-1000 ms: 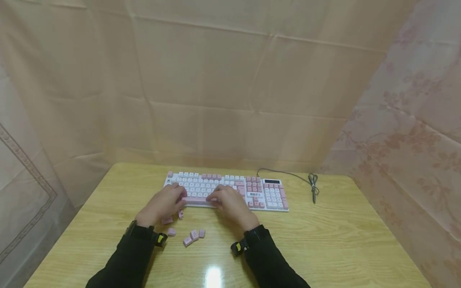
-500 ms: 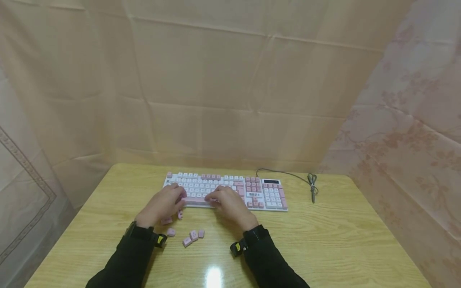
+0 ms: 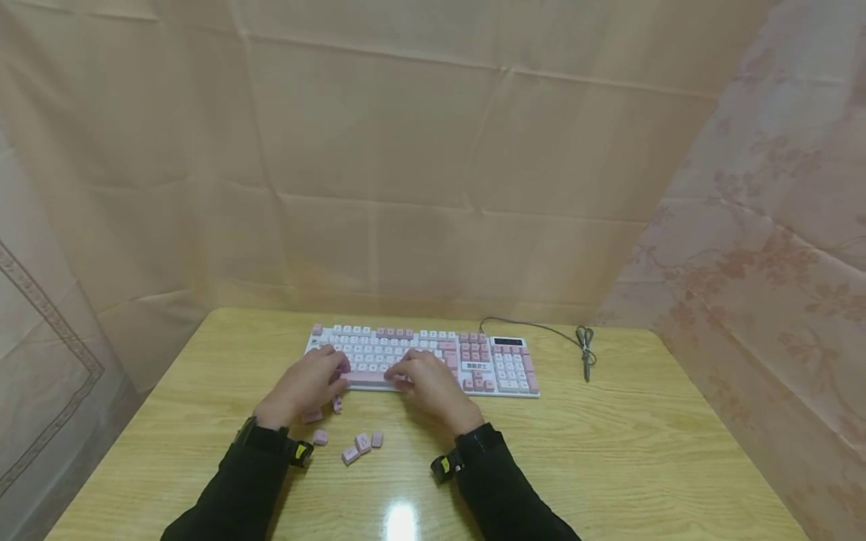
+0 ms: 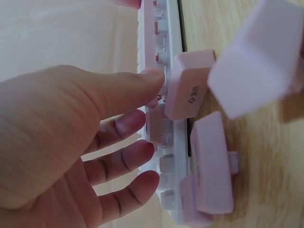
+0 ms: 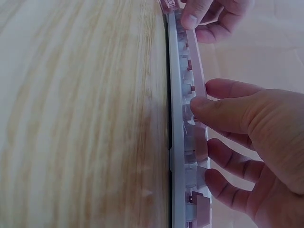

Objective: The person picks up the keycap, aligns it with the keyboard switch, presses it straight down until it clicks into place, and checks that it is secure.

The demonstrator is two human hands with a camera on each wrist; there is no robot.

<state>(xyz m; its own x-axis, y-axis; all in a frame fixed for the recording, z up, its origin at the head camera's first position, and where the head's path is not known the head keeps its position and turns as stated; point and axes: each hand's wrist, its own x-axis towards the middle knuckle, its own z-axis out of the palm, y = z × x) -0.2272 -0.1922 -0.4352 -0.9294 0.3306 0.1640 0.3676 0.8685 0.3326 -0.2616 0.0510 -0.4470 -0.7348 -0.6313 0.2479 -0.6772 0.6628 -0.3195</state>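
Note:
A pink-and-white keyboard [image 3: 416, 361] lies on the wooden table. Along its front edge runs a long pink space bar [image 3: 365, 378], standing slightly raised over the switches in the right wrist view. My left hand [image 3: 307, 385] pinches the left end of the space bar [image 4: 147, 38] between thumb and index finger, the other fingers loosely bent. At the opposite end my right hand [image 3: 433, 383] pinches it too, thumb in front and index finger behind. Loose pink keycaps lie near the left hand, among them a shift keycap [image 4: 192, 85] leaning at the keyboard's edge.
Several more pink keycaps [image 3: 363, 442] are scattered on the table [image 3: 595, 458] between the forearms. A bundled cable [image 3: 586, 346] runs from the keyboard's back to the right. A beige cloth [image 3: 433, 165] hangs behind the table, with patterned cloth [image 3: 764, 248] at the right.

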